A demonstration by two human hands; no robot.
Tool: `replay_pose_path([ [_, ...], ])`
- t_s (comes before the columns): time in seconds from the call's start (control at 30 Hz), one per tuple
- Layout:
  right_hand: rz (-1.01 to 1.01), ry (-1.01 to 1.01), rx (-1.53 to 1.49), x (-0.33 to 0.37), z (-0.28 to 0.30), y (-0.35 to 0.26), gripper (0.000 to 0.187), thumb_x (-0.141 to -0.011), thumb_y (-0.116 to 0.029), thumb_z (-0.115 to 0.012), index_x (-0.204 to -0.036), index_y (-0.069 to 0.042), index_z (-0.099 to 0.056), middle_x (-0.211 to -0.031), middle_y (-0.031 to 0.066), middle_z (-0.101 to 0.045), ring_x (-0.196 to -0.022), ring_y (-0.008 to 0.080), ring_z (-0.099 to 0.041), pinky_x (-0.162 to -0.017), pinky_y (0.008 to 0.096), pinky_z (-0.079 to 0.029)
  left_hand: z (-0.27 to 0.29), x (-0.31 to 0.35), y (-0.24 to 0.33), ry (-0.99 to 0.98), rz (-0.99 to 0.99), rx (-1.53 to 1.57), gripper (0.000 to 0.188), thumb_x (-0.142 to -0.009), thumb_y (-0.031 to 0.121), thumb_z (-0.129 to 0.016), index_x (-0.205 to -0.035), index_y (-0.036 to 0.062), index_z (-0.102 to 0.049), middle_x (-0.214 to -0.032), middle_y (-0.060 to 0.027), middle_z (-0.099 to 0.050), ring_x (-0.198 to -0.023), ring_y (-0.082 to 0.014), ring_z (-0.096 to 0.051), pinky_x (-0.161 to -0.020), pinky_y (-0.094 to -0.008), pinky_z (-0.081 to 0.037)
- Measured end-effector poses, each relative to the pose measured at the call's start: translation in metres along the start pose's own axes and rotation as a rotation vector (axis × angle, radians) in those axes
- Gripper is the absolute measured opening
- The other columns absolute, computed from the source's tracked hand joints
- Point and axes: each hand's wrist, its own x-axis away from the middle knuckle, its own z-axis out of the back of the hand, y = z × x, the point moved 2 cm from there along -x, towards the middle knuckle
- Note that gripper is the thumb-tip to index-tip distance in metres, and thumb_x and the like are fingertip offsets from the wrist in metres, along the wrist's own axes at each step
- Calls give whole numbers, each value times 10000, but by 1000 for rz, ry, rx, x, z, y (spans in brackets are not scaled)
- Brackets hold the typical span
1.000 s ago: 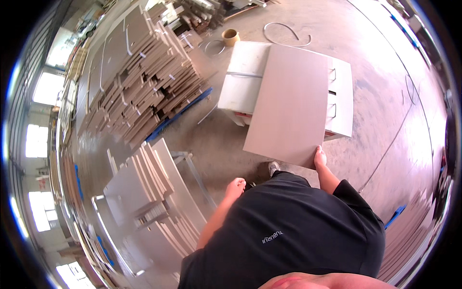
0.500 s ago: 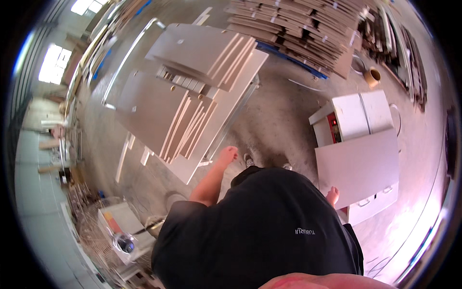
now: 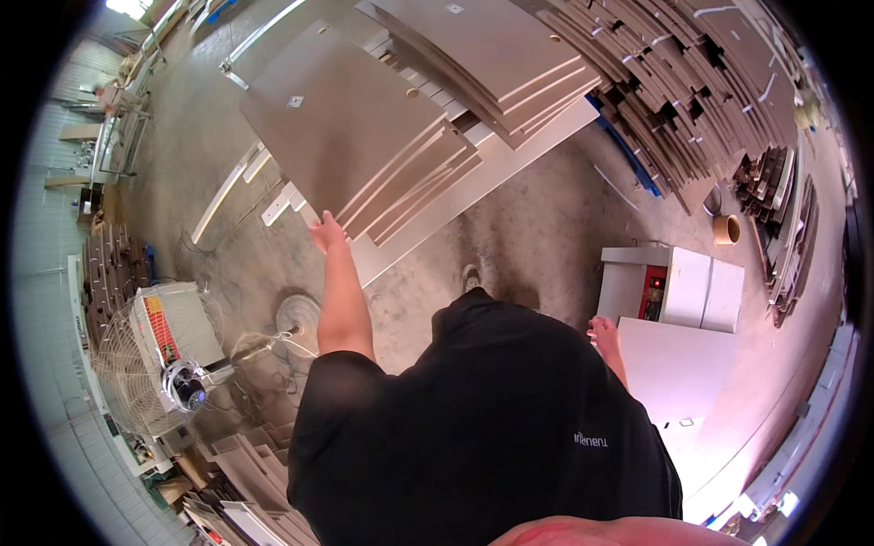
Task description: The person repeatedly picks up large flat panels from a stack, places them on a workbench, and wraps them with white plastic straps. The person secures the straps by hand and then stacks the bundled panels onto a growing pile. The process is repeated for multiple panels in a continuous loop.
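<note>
My left hand (image 3: 328, 233) reaches forward to the near corner of a stack of grey-brown panels (image 3: 364, 105). Its fingers are partly stretched out at the top panel's edge; whether they touch it is hard to tell. The stack lies fanned on a pale board table (image 3: 387, 259), with a second panel stack (image 3: 492, 45) farther right. At my right side, my right hand (image 3: 604, 333) hangs with loosely bent fingers, holding nothing visible, beside a large white flat board (image 3: 678, 369) and a white box-shaped machine (image 3: 692, 287) with a red control panel.
A round-caged fan (image 3: 155, 364) stands at the left, its round base (image 3: 299, 316) on the floor. Tall piles of brown panels (image 3: 674, 82) fill the far right. A roll of brown tape (image 3: 726, 229) lies near them. More boards (image 3: 255, 469) lean at the lower left.
I have moved closer to the table with the panels. My left arm has stretched forward and left to the stack's corner. The right hand has moved up beside the white machine.
</note>
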Motion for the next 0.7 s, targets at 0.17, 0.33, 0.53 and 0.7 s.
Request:
replay_pose_path([
  [0.17, 108, -115, 123, 13, -28, -20, 276, -969, -295, -628, -1127, -77, -687, -1016, 27, -717, -775, 147, -718, -605, 284, -536, 9, -103, -38, -70, -181, -259, 667, -866, 455, -730, -1326, -11, -602, -1290, -233, -664, -1218, -363, -629, -1041, -447, -479],
  [0.33, 145, -108, 392, 34, -49, -55, 257, -951, -283, -630, -1086, -74, -694, -978, 29, -718, -765, 155, -718, -603, 296, -543, 21, -96, -29, -67, -213, -283, 738, -784, 511, -826, -1294, 13, -638, -1272, -195, -690, -1193, -331, -653, -1027, -434, -489],
  [0.53, 166, -129, 450, 28, -73, -50, 234, -940, -268, -643, -1070, -82, -703, -984, 28, -725, -839, 158, -711, -721, 305, -559, 23, -82, -9, -89, -174, -126, 656, -817, 404, -834, -1323, 38, -631, -1173, -168, -736, -1050, -281, -715, -926, -387, -541],
  [0.7, 482, -199, 614, 18, -97, -63, 237, -934, -280, -656, -1076, -98, -711, -1062, 41, -722, -998, 209, -703, -867, 350, -554, 34, -89, 4, -168, 106, 54, 692, -843, 345, -820, -1435, 99, -561, -1069, -161, -746, -945, -271, -717, -876, -414, -549],
])
